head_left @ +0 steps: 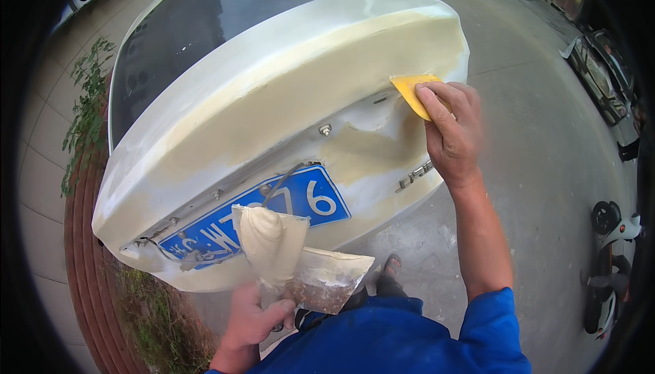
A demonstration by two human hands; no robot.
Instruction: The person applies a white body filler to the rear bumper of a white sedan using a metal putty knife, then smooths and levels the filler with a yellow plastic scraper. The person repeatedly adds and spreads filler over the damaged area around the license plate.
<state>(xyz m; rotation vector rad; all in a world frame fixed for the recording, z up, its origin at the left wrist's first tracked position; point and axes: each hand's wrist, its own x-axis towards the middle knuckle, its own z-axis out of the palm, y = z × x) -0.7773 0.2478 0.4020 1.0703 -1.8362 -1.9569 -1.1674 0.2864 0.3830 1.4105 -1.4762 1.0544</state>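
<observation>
My right hand (456,132) pinches a yellow plastic spreader (413,93), whose edge meets the right side of the white car's trunk lid (327,46). Beige filler coats much of the lid, including the hollow below its overhang. Low in front of the bumper, my left hand (251,316) is closed around a putty knife (300,227) heaped with beige filler (267,241). A wider, rust-stained metal plate (329,285) with filler along its edge sits against that knife, by the same hand. How the fingers share the two is partly hidden.
A blue license plate (333,196) hangs below the lid, with loose wires beside it. Bolts (325,130) stick out of the recess. At left lie a brick-red edging (85,258) and plants (89,101). A scooter (609,265) and car parts (600,74) stand at far right.
</observation>
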